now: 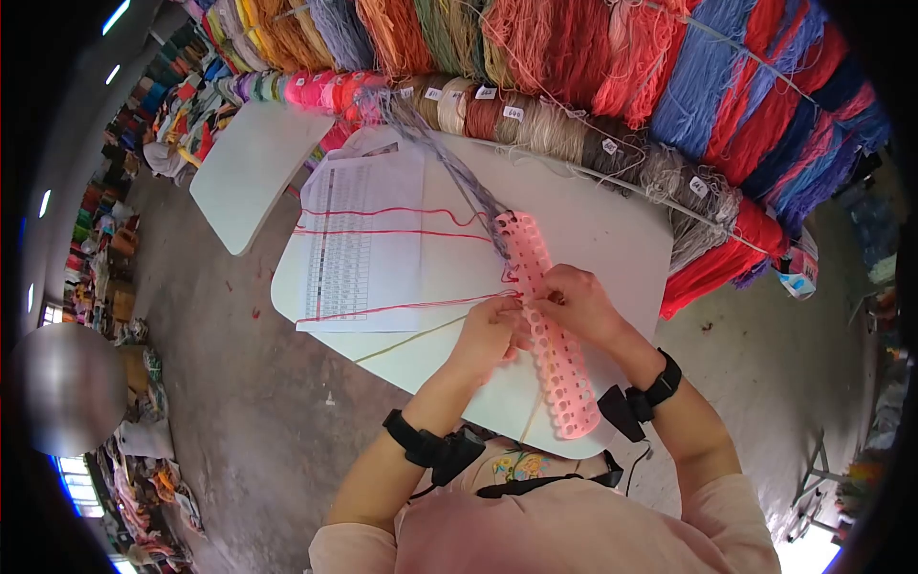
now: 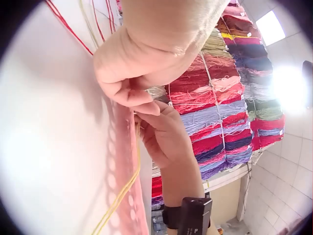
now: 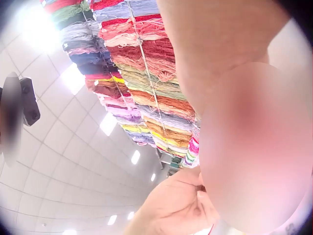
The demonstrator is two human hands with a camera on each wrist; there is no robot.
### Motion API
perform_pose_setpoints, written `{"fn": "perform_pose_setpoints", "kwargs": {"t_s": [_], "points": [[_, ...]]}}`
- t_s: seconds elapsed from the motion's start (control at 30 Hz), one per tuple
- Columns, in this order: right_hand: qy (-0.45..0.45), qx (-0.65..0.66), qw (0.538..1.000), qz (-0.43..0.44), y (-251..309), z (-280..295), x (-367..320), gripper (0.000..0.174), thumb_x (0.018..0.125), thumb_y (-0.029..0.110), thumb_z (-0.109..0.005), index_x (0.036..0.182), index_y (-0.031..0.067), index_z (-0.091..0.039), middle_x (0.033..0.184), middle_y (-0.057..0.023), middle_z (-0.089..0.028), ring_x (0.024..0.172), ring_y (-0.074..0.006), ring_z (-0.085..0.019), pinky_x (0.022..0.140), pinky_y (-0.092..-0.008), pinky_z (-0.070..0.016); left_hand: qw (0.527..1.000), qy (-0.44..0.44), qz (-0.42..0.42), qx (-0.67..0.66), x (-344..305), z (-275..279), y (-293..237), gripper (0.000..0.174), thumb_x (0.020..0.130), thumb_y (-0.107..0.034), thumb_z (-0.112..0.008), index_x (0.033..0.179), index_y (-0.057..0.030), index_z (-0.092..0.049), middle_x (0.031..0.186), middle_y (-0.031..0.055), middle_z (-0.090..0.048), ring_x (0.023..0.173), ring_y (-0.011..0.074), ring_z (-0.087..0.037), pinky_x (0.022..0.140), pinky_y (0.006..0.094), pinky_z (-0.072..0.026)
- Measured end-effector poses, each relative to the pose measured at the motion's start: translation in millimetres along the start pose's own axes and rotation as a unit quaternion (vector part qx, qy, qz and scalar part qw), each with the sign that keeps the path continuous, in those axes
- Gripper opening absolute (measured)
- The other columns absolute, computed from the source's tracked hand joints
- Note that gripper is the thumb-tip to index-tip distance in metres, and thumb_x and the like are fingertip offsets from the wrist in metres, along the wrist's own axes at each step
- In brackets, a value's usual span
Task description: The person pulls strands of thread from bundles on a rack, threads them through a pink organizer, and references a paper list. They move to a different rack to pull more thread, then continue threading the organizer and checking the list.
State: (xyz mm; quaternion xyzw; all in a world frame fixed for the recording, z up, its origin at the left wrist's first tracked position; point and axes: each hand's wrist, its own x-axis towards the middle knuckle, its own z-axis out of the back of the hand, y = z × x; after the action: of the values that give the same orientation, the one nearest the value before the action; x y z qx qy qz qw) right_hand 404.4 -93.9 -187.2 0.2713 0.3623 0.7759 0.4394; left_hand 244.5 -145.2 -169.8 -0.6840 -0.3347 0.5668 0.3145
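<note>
A long pink strip punched with rows of holes lies slantwise on the white table, with a grey-purple thread bundle at its far end. My left hand is at the strip's left edge, fingers curled and fingertips pinching at a pale yellow thread. Opposite it, my right hand bends over the strip, thumb and forefinger pinching the same thread close to the left fingertips. The pinch itself is partly hidden by the fingers. Red threads run leftward from the strip beside my left hand.
A printed sheet lies under the red threads on the white table. Numbered thread bundles line the far edge, with coloured skeins hanging behind. Another white tabletop stands at the left.
</note>
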Motion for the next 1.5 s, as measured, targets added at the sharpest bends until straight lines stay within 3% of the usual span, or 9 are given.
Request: {"fn": "perform_pose_setpoints", "kwargs": {"t_s": [0.3, 0.4, 0.6, 0.8, 0.9, 1.0, 1.1, 1.2, 1.5], "points": [[0.046, 0.031, 0.998, 0.005, 5.0, 5.6, 2.7, 0.013, 0.068, 0.014, -0.06, 0.074, 0.0021, -0.057, 0.077, -0.0119, -0.051, 0.069, -0.0256, -0.054, 0.062, -0.0339, -0.0443, 0.996, 0.02, -0.023, -0.079, 12.4, -4.4, 18.0, 0.012, 0.083, -0.008, -0.045, 0.083, 0.0007, -0.053, 0.071, 0.0054, -0.058, 0.057, 0.0098, -0.055, 0.049, 0.0184, -0.0424], [0.069, 0.053, 0.996, 0.001, 4.2, 4.4, -3.5, 0.014, 0.069, 0.015, -0.06, 0.071, 0.0017, -0.054, 0.081, -0.0119, -0.049, 0.071, -0.0257, -0.053, 0.063, -0.0335, -0.0437, 0.996, -0.047, -0.044, -0.057, 6.1, -11.3, 20.1, 0.012, 0.083, -0.008, -0.05, 0.085, 0.0035, -0.054, 0.072, 0.0105, -0.058, 0.049, 0.0081, -0.048, 0.042, 0.018, -0.0353], [0.119, 0.015, 0.991, 0.067, -0.6, 0.9, -18.0, 0.012, 0.071, 0.009, -0.058, 0.073, -0.0009, -0.051, 0.094, -0.0104, -0.045, 0.08, -0.0211, -0.048, 0.065, -0.0288, -0.0416, 0.987, -0.134, -0.089, -0.03, -14.9, 1.6, 32.1, 0.018, 0.082, -0.01, -0.051, 0.094, 0.0024, -0.058, 0.074, 0.0085, -0.06, 0.05, 0.008, -0.052, 0.039, 0.0184, -0.0377], [0.109, 0.041, 0.988, 0.104, -1.7, -2.4, -26.7, 0.011, 0.07, 0.007, -0.056, 0.072, -0.0011, -0.049, 0.098, -0.0123, -0.044, 0.084, -0.0239, -0.047, 0.07, -0.03, -0.0408, 0.937, -0.142, -0.118, -0.298, -41.3, 16.9, 37.8, 0.011, 0.084, -0.006, -0.051, 0.09, 0.0003, -0.057, 0.079, 0.0047, -0.058, 0.042, 0.0014, -0.034, 0.036, 0.0138, -0.0259], [0.08, 0.045, 0.985, 0.144, -4.9, -4.8, -28.4, 0.012, 0.07, 0.007, -0.057, 0.071, -0.001, -0.048, 0.101, -0.0134, -0.044, 0.087, -0.0253, -0.047, 0.073, -0.0307, -0.0401, 0.906, -0.068, -0.13, -0.397, -46.9, 16.8, 36.0, 0.01, 0.084, -0.004, -0.05, 0.09, -0.0001, -0.057, 0.082, 0.0036, -0.057, 0.043, 0.0007, -0.033, 0.036, 0.014, -0.0249], [0.028, 0.079, 0.985, 0.15, -1.6, -7.8, -34.5, 0.013, 0.07, 0.006, -0.056, 0.066, -0.0001, -0.045, 0.098, -0.0153, -0.045, 0.085, -0.029, -0.047, 0.074, -0.0344, -0.0395, 0.908, -0.069, -0.155, -0.383, -48.1, 9.8, 35.9, 0.012, 0.083, -0.004, -0.051, 0.092, 0.0007, -0.057, 0.081, 0.0039, -0.057, 0.042, 0.0005, -0.032, 0.036, 0.0144, -0.0242], [-0.008, 0.077, 0.983, 0.165, -3.2, -13.7, -38.6, 0.012, 0.072, 0.006, -0.054, 0.067, -0.0009, -0.046, 0.096, -0.0164, -0.047, 0.084, -0.0308, -0.048, 0.075, -0.0369, -0.0395, 0.942, -0.2, -0.227, -0.148, -48.7, 8.8, 34.6, 0.012, 0.083, -0.003, -0.05, 0.092, 0.0014, -0.057, 0.08, 0.0036, -0.057, 0.042, 0.0005, -0.03, 0.037, 0.0145, -0.0235], [-0.016, 0.062, 0.983, 0.174, -2.5, -13.7, -40.0, 0.009, 0.073, 0.006, -0.053, 0.074, -0.0026, -0.049, 0.097, -0.0167, -0.048, 0.085, -0.0309, -0.048, 0.075, -0.0378, -0.0396, 0.939, -0.209, -0.206, -0.18, -53.7, 12.7, 30.7, 0.012, 0.083, -0.003, -0.05, 0.092, 0.0022, -0.057, 0.083, 0.004, -0.057, 0.042, 0.0005, -0.028, 0.037, 0.0151, -0.0235], [-0.039, 0.047, 0.979, 0.195, -1.5, -14.4, -38.5, 0.01, 0.074, 0.005, -0.052, 0.08, -0.0032, -0.051, 0.093, -0.0156, -0.05, 0.082, -0.031, -0.049, 0.072, -0.0379, -0.0398, 0.85, 0.026, -0.08, -0.52, -54.6, 4.2, 25.1, 0.02, 0.088, -0.009, -0.043, 0.106, -0.0005, -0.048, 0.082, 0.002, -0.054, 0.039, -0.0002, -0.03, 0.036, 0.0147, -0.0235]]}}
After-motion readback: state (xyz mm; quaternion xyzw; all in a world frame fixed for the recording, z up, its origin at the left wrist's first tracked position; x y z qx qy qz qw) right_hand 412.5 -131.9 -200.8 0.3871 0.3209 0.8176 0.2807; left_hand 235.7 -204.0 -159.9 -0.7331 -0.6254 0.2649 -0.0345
